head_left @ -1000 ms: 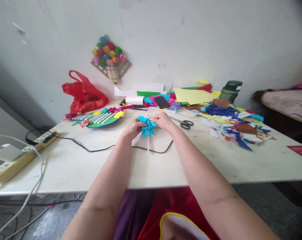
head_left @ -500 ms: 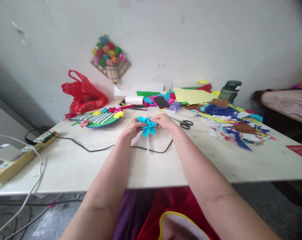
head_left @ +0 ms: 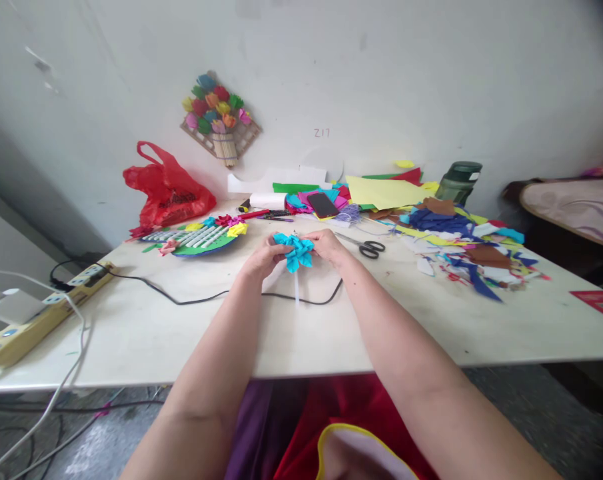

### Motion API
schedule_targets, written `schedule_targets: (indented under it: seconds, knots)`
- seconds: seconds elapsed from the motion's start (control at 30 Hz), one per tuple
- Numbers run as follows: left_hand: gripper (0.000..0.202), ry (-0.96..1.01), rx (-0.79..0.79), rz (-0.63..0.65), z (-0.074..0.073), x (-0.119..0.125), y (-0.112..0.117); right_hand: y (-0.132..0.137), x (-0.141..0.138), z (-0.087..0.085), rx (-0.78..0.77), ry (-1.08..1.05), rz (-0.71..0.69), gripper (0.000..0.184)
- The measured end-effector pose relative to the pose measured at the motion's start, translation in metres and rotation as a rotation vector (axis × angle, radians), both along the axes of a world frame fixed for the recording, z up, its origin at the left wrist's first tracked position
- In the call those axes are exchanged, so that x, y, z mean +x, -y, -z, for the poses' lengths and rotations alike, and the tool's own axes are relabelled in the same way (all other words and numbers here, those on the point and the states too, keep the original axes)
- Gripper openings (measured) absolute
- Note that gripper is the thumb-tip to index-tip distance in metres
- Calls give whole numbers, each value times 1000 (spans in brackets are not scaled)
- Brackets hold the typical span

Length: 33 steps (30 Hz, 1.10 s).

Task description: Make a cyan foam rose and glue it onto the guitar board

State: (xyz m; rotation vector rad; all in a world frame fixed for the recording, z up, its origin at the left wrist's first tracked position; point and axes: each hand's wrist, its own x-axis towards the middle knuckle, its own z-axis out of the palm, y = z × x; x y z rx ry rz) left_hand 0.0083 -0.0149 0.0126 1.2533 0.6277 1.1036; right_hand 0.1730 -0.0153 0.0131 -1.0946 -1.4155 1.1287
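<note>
Only the blue paper flower [head_left: 300, 255] has visibly shifted since a second ago: it is turned slightly and sits a touch further right, while everything around it lies as before. This one flower is held above the middle of the worktop [head_left: 421, 333], between two hands. The left hand [head_left: 267, 257] pinches its left side; the right hand [head_left: 327, 245] has its fingers closed at the upper right edge. One pale strip [head_left: 296, 292] shows below the petals; whether it is joined to them I cannot tell.

Of the containers, one red plastic bag [head_left: 174, 193] stands at the back left, its contents hidden. One dark green bottle [head_left: 458, 183] stands at the back right, lid on; its contents cannot be made out. On the wall [head_left: 406, 80], one holder of bundled sticks [head_left: 225, 148] carries about fourteen paper tulips [head_left: 212, 100] in mixed colours.

One rounded green board [head_left: 221, 244], bearing pale paper rolls and several paper flowers, lies near the bag. One phone [head_left: 323, 205] rests among coloured paper, and one pair of scissors [head_left: 370, 249] lies just right of the right hand. Further right spreads a heap of paper scraps [head_left: 488, 257], too many to count. One power strip [head_left: 51, 313] lies at the left edge.
</note>
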Motion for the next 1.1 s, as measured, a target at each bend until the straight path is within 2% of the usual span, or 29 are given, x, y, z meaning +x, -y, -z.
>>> schedule_targets:
  seconds: [0.07,0.23,0.4,0.63,1.1]
  knots:
    - [25,-8,24,-16,1,0,-1,-4,1,2,103,92,30,19]
    - [26,-25,60,-59,2,2,-2,-8,5,3,374,499,184,20]
    - [25,6,34,-61,2,2,-3,0,2,-4,520,798,295,23]
    - [36,71,-115,-116,4,1,-12,3,-2,-5,590,836,294,24]
    - [19,92,-151,-160,1,-4,-11,10,-9,-7,776,1027,265,29]
